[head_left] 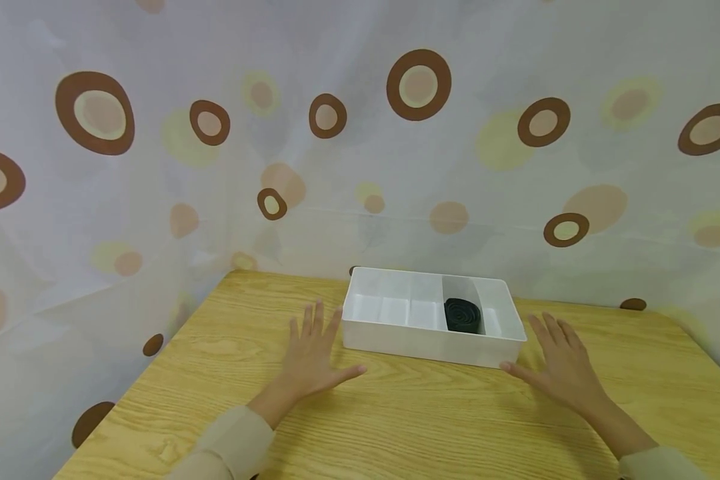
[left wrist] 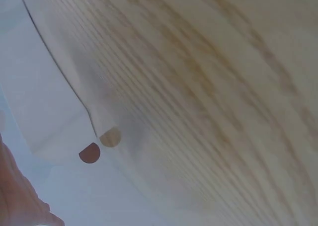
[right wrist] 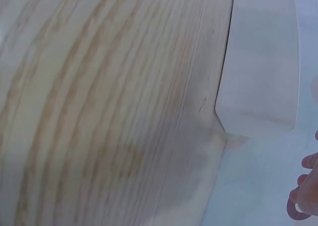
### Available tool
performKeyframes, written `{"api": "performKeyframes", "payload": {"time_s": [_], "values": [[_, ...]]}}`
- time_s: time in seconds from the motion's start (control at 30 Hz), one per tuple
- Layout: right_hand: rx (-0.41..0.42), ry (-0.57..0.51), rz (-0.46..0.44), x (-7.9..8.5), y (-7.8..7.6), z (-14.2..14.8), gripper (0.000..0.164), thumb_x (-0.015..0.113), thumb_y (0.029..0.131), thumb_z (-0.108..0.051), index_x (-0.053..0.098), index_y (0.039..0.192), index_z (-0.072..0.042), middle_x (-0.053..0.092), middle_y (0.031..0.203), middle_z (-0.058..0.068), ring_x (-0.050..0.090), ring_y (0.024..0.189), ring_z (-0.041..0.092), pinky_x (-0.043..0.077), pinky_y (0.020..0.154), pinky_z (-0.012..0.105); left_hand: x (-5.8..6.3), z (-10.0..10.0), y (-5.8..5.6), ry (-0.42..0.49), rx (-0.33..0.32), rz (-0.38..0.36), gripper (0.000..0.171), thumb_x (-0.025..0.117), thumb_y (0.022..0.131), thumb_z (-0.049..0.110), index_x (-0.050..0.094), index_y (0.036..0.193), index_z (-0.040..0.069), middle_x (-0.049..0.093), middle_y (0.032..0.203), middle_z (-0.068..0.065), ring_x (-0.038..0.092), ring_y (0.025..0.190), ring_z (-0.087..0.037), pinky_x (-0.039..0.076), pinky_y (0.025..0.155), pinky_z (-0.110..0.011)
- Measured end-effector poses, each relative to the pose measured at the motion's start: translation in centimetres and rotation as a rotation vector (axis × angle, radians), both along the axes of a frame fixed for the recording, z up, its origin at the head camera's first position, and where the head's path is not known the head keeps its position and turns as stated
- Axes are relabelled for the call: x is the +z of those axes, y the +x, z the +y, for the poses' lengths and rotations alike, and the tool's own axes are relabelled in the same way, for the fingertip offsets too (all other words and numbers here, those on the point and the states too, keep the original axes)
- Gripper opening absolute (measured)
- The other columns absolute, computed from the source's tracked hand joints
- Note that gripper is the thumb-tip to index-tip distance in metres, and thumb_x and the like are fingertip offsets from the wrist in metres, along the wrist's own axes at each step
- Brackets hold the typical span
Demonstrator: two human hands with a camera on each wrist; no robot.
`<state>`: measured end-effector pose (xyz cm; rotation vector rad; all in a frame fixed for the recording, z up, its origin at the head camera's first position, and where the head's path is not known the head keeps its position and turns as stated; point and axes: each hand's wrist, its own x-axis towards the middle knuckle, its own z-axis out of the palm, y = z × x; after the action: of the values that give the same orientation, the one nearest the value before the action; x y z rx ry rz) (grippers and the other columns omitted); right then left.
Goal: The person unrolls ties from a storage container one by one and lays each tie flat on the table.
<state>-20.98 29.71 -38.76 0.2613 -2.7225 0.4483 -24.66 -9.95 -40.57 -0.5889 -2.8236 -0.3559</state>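
Note:
A white divided box point(head_left: 432, 343) stands near the back of the table in the head view. In one of its compartments, right of centre, sits a dark rolled-up strip point(head_left: 463, 315), coiled in a spiral; its exact kind I cannot tell. My left hand point(head_left: 310, 360), fingers spread, is by the box's left end and holds nothing. By the right end is my right hand point(head_left: 561, 367), also spread and holding nothing. Both wrist views show a side of the box, with only part of the left hand point(left wrist: 20, 196) and right hand point(right wrist: 309, 186) at the edge.
The wood-grain table point(head_left: 396, 427) runs back to a pale curtain point(head_left: 360, 160) printed with brown rings and dots. The curtain also hangs along the left side. Beige sleeves cover both forearms. The box's other compartments show bare white floors.

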Motion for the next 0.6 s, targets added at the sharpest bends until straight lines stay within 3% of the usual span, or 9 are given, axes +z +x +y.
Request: {"api": "performKeyframes", "payload": {"time_s": [0.13,0.23,0.6], "values": [[0.011,-0.030,-0.002,0.3,-0.4,-0.4,0.096,0.071,0.072,-0.052,0.031,0.140,0.003,0.028,0.139,0.037,0.023,0.125,0.057,0.021,0.093,0.072,0.0,0.6,-0.3,0.009,-0.019,0.021,0.114,0.019,0.069,0.091,0.010,0.151,0.013,0.001,0.153,-0.027,0.002,0.142,-0.043,0.007,0.110,-0.062],[0.032,-0.046,0.018,0.5,-0.7,-0.6,0.095,0.072,0.071,-0.050,0.032,0.139,0.004,0.029,0.139,0.037,0.024,0.124,0.057,0.021,0.092,0.073,0.1,1.0,-0.5,0.007,-0.022,0.008,0.114,0.018,0.068,0.091,0.009,0.151,0.013,0.001,0.154,-0.026,0.001,0.142,-0.042,0.007,0.112,-0.060],[0.090,-0.102,0.020,1.2,-2.1,-1.4,0.093,0.070,0.075,-0.046,0.029,0.142,0.002,0.026,0.141,0.035,0.021,0.127,0.055,0.017,0.097,0.070,0.7,2.3,-0.9,-0.028,-0.041,0.032,0.105,0.047,0.077,0.074,0.011,0.150,0.010,0.003,0.153,-0.027,0.004,0.142,-0.042,0.013,0.112,-0.057]]}}
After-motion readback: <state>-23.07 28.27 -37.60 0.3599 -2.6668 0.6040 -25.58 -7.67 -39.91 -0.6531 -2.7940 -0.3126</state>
